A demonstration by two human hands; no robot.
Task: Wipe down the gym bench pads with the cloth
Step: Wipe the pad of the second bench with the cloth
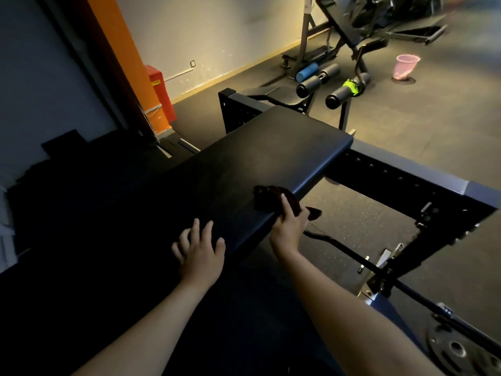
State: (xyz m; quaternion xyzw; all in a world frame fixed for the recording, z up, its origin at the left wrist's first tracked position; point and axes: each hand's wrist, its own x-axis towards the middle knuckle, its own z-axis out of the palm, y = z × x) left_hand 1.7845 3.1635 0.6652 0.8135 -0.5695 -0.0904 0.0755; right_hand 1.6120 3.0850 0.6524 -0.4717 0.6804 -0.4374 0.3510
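Note:
A long black bench pad point(244, 158) runs from the lower left toward the middle of the view. A dark red cloth point(273, 198) lies bunched on the pad's right edge, one corner hanging off the side. My right hand point(288, 226) grips the cloth at that edge, with the index finger stretched over it. My left hand point(199, 246) rests flat on the pad with spread fingers, a little left of the cloth and nearer to me.
A dark blue steel frame point(406, 172) stands to the right of the pad. A barbell point(349, 252) and a weight plate point(461, 351) lie at the lower right. Behind are another bench with roller pads point(336, 97), a pink basket point(405, 66) and an orange pillar point(127, 58).

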